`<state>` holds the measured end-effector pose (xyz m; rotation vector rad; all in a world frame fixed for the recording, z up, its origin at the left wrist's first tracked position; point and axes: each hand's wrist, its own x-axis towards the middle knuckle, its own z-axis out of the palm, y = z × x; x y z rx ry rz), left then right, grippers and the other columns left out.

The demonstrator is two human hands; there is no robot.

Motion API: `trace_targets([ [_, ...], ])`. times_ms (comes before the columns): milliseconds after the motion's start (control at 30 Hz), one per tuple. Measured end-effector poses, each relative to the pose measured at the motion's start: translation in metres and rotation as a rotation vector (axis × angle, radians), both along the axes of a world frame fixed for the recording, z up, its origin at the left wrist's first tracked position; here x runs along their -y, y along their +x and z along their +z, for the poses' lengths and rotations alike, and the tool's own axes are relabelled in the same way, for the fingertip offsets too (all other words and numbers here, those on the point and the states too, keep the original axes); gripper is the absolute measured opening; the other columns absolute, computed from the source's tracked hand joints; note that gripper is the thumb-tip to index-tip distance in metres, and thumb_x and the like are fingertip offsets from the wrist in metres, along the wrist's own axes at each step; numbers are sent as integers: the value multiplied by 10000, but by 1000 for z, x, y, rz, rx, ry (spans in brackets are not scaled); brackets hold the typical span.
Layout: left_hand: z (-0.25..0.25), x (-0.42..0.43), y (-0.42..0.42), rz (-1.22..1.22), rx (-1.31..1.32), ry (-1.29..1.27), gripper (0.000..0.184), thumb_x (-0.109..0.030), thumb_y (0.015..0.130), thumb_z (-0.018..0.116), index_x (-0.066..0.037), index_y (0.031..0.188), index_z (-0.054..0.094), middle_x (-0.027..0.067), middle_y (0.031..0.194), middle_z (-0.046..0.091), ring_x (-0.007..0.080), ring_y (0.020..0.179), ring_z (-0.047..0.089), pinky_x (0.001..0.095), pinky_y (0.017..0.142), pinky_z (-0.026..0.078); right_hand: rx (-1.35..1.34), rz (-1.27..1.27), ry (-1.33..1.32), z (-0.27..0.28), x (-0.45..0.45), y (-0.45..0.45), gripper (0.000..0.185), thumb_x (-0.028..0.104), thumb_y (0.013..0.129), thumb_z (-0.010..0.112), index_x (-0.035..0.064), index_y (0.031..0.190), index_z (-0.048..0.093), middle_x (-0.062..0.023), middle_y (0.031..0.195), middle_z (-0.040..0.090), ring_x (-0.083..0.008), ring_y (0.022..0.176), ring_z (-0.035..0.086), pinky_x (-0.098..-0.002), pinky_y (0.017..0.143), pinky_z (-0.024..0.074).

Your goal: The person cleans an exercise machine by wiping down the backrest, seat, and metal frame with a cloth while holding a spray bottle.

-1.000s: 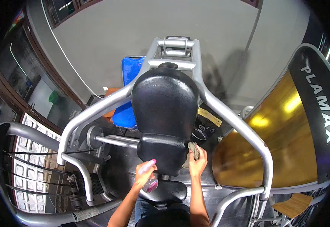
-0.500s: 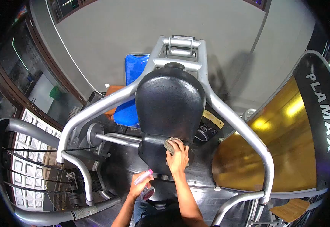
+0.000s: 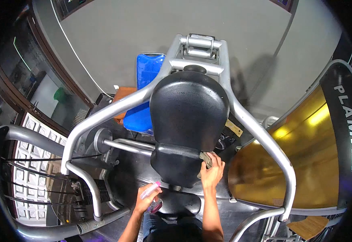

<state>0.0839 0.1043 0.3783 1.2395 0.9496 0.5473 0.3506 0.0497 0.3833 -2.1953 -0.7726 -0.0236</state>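
My left hand is closed around a spray bottle with a pink-tipped nozzle and reddish liquid low in it. In front of it is the black padded seat of a gym machine, its tall backrest rising behind. At the seat's right edge my right hand grips a greyish-green cloth, pressed against the side of the pad. Part of the cloth is hidden under the fingers.
Silver tubular arms curve around both sides of the seat. A gold-and-black machine panel stands at the right, and a blue chair behind. A lower black pad sits near my legs.
My right hand has moved with the cloth from the top of the seat to its right edge. The left hand still holds the bottle, and the view has shifted slightly.
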Motion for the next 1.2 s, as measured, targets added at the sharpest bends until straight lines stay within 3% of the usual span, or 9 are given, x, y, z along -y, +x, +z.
trace_targets([
  [167,4,-3,-2,1,-27,6,89,-102,861,680,-14,875,679,67,800,683,120,570,605,259,527,465,-7,71,-50,10,-34,-32,446,55,697,773,194,1108,670,-32,1155,617,-303,1096,536,-410,892,521],
  [333,6,-4,-1,26,-36,-52,89,-104,865,675,-15,854,673,70,819,690,137,575,609,275,531,477,11,196,-30,3,-65,-61,481,61,696,767,214,1140,663,21,1211,595,-287,1132,521,-409,908,521],
  [500,2,-9,-4,3,-6,-26,55,-65,867,658,-19,879,685,46,766,673,96,566,597,244,523,451,2,299,-45,0,-52,-55,523,69,676,788,243,1156,672,48,1239,590,-266,1104,544,-392,918,528],
  [633,4,-12,-4,11,0,-26,57,-66,868,659,-16,880,685,45,762,672,95,570,602,245,521,452,63,204,-49,0,-19,-35,501,62,661,798,261,1110,699,37,1207,625,-277,1060,568,-394,897,528],
  [700,6,-15,-5,6,-16,-16,133,-150,865,694,-19,857,672,63,818,684,124,587,607,261,529,465,21,134,-72,6,-8,-28,497,53,665,790,240,1117,697,11,1205,630,-284,1062,570,-395,913,513],
  [833,15,-19,-8,-2,-7,-14,146,-164,868,695,-21,865,671,61,816,684,112,595,606,252,528,451,17,25,-69,6,-8,-20,502,31,675,766,208,1139,684,-14,1219,627,-297,1074,567,-396,919,502],
  [1200,37,-34,-27,49,-121,138,152,-167,875,711,-30,832,662,-5,654,590,71,555,571,244,518,432,18,283,-29,-9,-80,-89,509,66,703,777,220,1174,661,30,1285,585,-293,1125,529,-401,947,515],
])
